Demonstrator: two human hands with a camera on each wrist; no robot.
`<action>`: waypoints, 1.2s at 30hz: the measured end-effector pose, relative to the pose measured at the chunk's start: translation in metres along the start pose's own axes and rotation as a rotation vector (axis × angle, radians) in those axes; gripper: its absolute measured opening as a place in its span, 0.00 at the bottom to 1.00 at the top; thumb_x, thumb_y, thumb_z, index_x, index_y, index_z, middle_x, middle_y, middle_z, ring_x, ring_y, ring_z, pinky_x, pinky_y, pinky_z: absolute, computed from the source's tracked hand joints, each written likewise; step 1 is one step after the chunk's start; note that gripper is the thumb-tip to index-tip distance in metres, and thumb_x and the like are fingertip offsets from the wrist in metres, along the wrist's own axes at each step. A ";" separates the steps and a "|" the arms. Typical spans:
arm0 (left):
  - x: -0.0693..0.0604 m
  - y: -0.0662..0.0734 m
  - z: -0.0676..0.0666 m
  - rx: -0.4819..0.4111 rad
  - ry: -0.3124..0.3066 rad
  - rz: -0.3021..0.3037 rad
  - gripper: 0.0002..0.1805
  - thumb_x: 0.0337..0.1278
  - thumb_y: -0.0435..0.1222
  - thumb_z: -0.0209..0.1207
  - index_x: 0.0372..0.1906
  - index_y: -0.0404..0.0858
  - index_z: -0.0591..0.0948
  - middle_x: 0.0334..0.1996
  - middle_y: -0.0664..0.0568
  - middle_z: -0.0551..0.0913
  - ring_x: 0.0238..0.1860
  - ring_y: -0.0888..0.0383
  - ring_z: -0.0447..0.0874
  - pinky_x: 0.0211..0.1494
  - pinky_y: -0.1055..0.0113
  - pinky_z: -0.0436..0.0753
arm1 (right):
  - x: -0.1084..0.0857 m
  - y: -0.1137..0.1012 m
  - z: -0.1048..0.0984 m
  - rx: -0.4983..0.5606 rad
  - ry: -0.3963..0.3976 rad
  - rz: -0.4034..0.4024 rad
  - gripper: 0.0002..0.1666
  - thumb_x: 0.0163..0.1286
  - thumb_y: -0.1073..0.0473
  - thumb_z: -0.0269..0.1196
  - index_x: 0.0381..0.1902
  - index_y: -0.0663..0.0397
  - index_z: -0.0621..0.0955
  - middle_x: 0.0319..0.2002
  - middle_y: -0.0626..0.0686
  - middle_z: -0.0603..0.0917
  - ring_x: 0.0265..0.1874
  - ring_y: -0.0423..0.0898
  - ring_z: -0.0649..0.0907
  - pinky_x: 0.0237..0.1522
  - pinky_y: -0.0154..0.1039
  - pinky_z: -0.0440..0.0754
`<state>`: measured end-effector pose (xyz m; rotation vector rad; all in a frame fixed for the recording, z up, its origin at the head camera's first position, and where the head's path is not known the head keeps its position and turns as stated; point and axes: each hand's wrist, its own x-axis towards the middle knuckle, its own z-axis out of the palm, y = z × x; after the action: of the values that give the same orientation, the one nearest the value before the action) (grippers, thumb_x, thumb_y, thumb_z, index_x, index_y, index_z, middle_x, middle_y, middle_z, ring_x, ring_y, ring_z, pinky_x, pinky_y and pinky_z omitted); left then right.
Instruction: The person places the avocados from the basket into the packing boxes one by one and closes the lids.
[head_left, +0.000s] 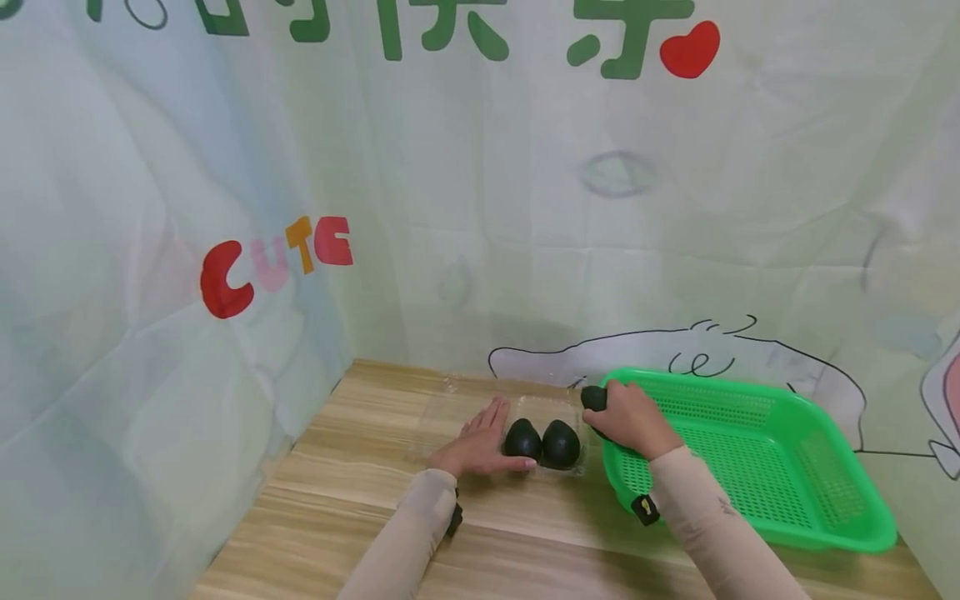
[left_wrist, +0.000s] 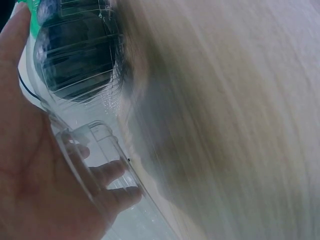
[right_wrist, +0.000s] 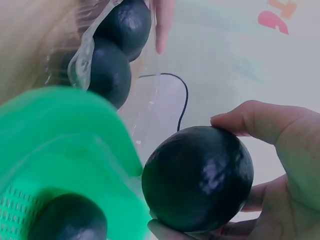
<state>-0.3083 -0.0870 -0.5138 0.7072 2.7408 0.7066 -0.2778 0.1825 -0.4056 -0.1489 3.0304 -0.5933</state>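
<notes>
My right hand [head_left: 633, 417] holds a dark avocado [right_wrist: 197, 179] between thumb and fingers, above the left end of a green plastic basket [head_left: 862, 500]. A clear plastic clamshell box [head_left: 528, 408] lies open on the table, left of the basket. Two dark avocados [head_left: 561, 445] sit side by side in it. My left hand [head_left: 480, 446] rests on the box with its fingers extended and the thumb beside the nearer avocado. In the left wrist view some of its fingers [left_wrist: 122, 197] show through the clear plastic. Another dark avocado [right_wrist: 70, 220] lies inside the basket in the right wrist view.
The wood-grain table [head_left: 322, 517] runs back to a printed cloth wall [head_left: 465, 208] behind and at the left. The basket's raised rim [head_left: 615, 475] stands close to the box's right side.
</notes>
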 end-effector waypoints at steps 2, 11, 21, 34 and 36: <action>0.000 0.000 0.000 0.001 -0.001 -0.001 0.67 0.53 0.72 0.59 0.83 0.37 0.41 0.83 0.40 0.38 0.81 0.38 0.41 0.77 0.37 0.52 | 0.003 -0.005 0.000 -0.005 0.011 -0.009 0.30 0.66 0.46 0.63 0.50 0.71 0.77 0.37 0.61 0.79 0.32 0.53 0.77 0.32 0.45 0.76; 0.001 -0.002 0.002 -0.002 -0.006 -0.005 0.68 0.52 0.73 0.58 0.83 0.38 0.41 0.83 0.42 0.38 0.82 0.40 0.40 0.78 0.37 0.52 | 0.017 -0.023 0.008 0.015 0.041 -0.038 0.29 0.71 0.45 0.63 0.50 0.69 0.78 0.35 0.59 0.81 0.28 0.52 0.77 0.27 0.43 0.75; 0.001 0.000 0.001 0.002 -0.016 -0.026 0.67 0.52 0.74 0.58 0.83 0.39 0.41 0.83 0.44 0.38 0.82 0.41 0.41 0.78 0.37 0.52 | 0.032 -0.039 0.018 -0.026 0.040 -0.075 0.31 0.71 0.41 0.64 0.51 0.66 0.78 0.39 0.60 0.85 0.31 0.52 0.82 0.29 0.46 0.79; 0.002 -0.001 0.003 0.019 -0.012 -0.029 0.67 0.52 0.74 0.57 0.83 0.39 0.42 0.83 0.44 0.38 0.82 0.41 0.42 0.77 0.38 0.53 | 0.055 -0.056 0.036 0.036 0.024 -0.092 0.27 0.69 0.46 0.68 0.48 0.66 0.79 0.35 0.59 0.83 0.30 0.51 0.80 0.35 0.44 0.84; 0.002 -0.001 0.004 0.023 -0.007 -0.027 0.67 0.52 0.73 0.58 0.83 0.39 0.42 0.83 0.44 0.38 0.81 0.41 0.43 0.77 0.37 0.53 | 0.058 -0.059 0.040 0.051 0.020 -0.082 0.27 0.69 0.47 0.68 0.49 0.67 0.78 0.37 0.60 0.84 0.31 0.52 0.81 0.38 0.46 0.86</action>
<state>-0.3094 -0.0851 -0.5177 0.6748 2.7510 0.6661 -0.3279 0.1071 -0.4221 -0.2682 3.0379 -0.6814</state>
